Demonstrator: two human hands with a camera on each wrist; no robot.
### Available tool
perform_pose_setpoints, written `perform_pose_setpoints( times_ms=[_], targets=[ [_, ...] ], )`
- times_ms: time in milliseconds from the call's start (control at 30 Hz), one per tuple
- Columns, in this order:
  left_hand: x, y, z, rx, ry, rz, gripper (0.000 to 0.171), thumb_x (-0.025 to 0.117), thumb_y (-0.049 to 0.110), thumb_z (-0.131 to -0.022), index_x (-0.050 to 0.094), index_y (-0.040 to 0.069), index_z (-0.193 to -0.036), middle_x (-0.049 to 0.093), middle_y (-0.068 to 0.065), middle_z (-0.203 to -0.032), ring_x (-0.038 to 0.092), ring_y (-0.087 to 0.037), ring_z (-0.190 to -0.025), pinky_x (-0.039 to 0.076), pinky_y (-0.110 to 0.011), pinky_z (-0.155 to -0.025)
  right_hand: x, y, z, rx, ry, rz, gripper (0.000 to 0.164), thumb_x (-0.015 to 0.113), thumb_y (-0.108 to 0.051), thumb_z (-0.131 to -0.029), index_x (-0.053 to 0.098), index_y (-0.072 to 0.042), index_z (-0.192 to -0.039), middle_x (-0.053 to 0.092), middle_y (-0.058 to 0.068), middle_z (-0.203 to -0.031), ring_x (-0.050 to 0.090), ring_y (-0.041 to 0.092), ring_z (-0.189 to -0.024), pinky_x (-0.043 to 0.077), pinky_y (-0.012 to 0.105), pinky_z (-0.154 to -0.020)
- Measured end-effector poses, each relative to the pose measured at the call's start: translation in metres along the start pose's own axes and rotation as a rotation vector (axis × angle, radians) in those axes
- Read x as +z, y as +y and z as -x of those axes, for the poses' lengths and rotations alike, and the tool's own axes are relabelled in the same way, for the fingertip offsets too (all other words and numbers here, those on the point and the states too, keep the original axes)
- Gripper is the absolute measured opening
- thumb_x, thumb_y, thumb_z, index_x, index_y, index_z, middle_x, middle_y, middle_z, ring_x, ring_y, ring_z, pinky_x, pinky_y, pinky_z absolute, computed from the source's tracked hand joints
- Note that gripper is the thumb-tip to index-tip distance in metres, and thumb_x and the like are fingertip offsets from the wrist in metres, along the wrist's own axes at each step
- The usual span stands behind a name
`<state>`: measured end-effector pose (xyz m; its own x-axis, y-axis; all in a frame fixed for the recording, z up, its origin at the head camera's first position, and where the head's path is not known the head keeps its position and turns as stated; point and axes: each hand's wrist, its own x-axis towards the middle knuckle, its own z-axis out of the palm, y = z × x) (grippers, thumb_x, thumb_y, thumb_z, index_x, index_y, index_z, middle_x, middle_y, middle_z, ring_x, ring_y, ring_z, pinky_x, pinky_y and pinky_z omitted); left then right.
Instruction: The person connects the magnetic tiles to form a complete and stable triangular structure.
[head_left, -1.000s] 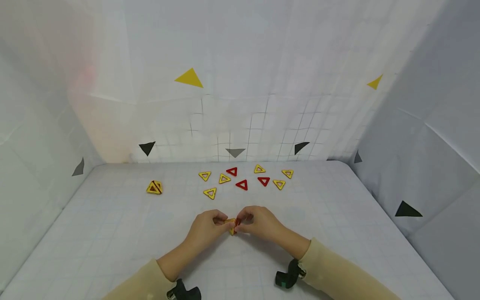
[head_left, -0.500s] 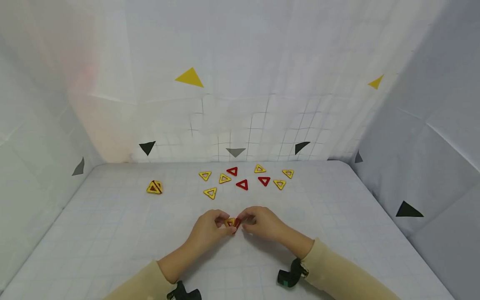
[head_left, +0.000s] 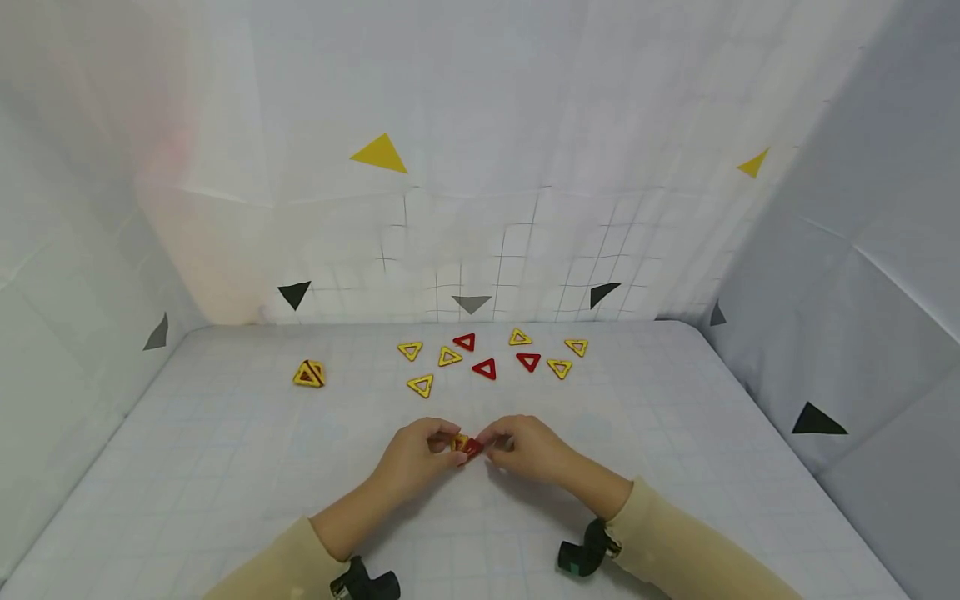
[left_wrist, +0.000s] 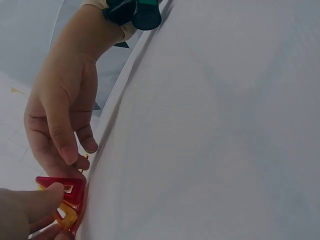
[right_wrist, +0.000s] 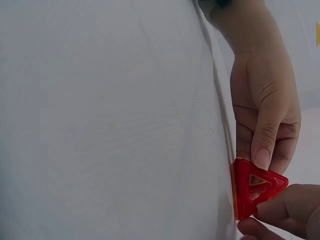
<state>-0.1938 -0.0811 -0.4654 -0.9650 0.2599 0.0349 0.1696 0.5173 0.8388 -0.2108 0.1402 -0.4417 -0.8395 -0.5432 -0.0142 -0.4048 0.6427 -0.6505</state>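
Note:
My left hand (head_left: 415, 450) holds a small group of joined triangular magnetic tiles near the middle of the table. A red tile (head_left: 472, 448) faces up beside a yellow tile (head_left: 457, 442). In the left wrist view, the left thumb presses the red tile (left_wrist: 75, 191), with a yellow one (left_wrist: 67, 215) below. My right hand (head_left: 527, 448) touches the red tile's edge with a fingertip, its thumb standing apart. The right wrist view has the red triangle (right_wrist: 242, 192) between both hands, an orange edge behind it. How many tiles are joined is hidden.
Several loose yellow tiles (head_left: 417, 393) and three red tiles (head_left: 528, 368) lie behind the hands. A pyramid-like cluster of yellow and red tiles (head_left: 301, 382) sits at the left. White sheets with triangular marks enclose the white gridded table (head_left: 225, 467).
The held group has turned, so its red face now shows more from above. The right thumb has moved off the group and the right hand has shifted slightly right.

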Motion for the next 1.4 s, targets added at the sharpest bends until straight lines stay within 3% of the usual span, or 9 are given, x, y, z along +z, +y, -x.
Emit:
perform_pose_setpoints(
  times_ms=[200, 433, 700, 1100, 1400],
  targets=[
    [0.000, -0.004, -0.002, -0.006, -0.037, 0.025, 0.040, 0.082, 0.026, -0.084, 0.069, 0.007, -0.117, 0.069, -0.003, -0.112, 0.065, -0.018, -0.099, 0.054, -0.037, -0.088, 0.001, 0.002, 0.000, -0.008, -0.010, -0.011, 0.019, 0.073, -0.005, -0.089, 0.076, -0.012, -0.107, 0.070, -0.007, -0.095, 0.057, 0.010, -0.075, 0.051, 0.024, -0.063],
    [0.004, -0.006, -0.006, -0.002, 0.000, -0.033, 0.048, 0.082, 0.042, -0.083, 0.070, 0.010, -0.116, 0.067, 0.000, -0.107, 0.061, -0.015, -0.094, 0.053, -0.036, -0.084, -0.004, 0.009, -0.003, 0.020, -0.008, -0.013, 0.016, 0.072, -0.012, -0.092, 0.075, -0.017, -0.107, 0.068, -0.012, -0.094, 0.059, 0.009, -0.084, 0.052, 0.027, -0.072],
    [-0.002, -0.009, -0.010, 0.016, -0.052, -0.005, 0.041, 0.081, 0.036, -0.085, 0.071, 0.010, -0.116, 0.069, 0.003, -0.104, 0.063, -0.012, -0.092, 0.053, -0.032, -0.083, -0.022, 0.023, -0.015, 0.064, 0.032, 0.007, 0.015, 0.072, -0.017, -0.093, 0.075, -0.015, -0.107, 0.068, -0.010, -0.095, 0.059, 0.011, -0.086, 0.052, 0.028, -0.072],
    [-0.012, -0.009, -0.015, -0.001, -0.208, 0.019, 0.040, 0.077, 0.030, -0.089, 0.069, 0.011, -0.124, 0.068, 0.005, -0.110, 0.061, -0.014, -0.101, 0.051, -0.035, -0.092, -0.040, 0.044, -0.035, 0.117, 0.085, 0.002, 0.016, 0.073, -0.017, -0.093, 0.075, -0.013, -0.108, 0.070, -0.007, -0.097, 0.060, 0.013, -0.088, 0.051, 0.029, -0.072],
    [-0.010, -0.008, -0.015, -0.012, -0.186, 0.046, 0.043, 0.080, 0.035, -0.087, 0.069, 0.011, -0.121, 0.069, 0.005, -0.106, 0.063, -0.012, -0.097, 0.052, -0.033, -0.089, -0.051, 0.051, -0.064, 0.206, 0.116, 0.034, 0.026, 0.073, -0.021, -0.093, 0.072, -0.014, -0.117, 0.067, 0.000, -0.115, 0.061, 0.020, -0.102, 0.053, 0.034, -0.080]
  ],
)
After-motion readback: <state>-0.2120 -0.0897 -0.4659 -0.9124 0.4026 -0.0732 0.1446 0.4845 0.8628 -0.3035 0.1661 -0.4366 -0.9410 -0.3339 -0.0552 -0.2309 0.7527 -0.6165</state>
